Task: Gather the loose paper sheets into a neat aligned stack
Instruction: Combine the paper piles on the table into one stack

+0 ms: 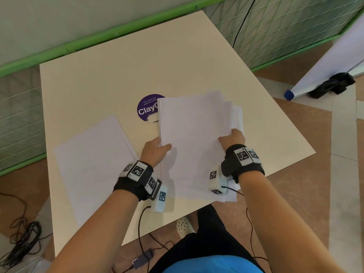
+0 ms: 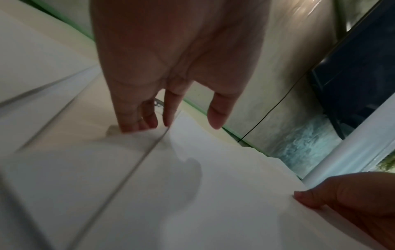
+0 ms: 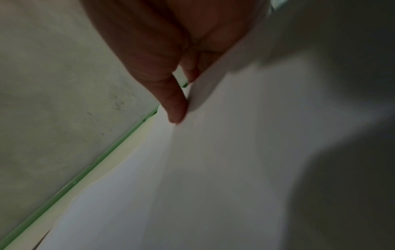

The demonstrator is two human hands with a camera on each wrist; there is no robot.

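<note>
I'm guessing we're about halfway: my left hand (image 1: 156, 149) and right hand (image 1: 233, 137) are each pinching a side of the main pile (image 1: 195, 134) mid-table (image 1: 98, 79), its far edges are fanning out unaligned, and more sheets (image 1: 92, 164) are lying apart on the left, waiting to be added.

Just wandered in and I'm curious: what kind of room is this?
Probably an office pantry or break area: the purple sticker on the table mentions keeping pantries clean, and a rolled banner stand lies on the floor.

Second sheet (image 1: 92, 166) left of stack (image 1: 195, 134)
</note>
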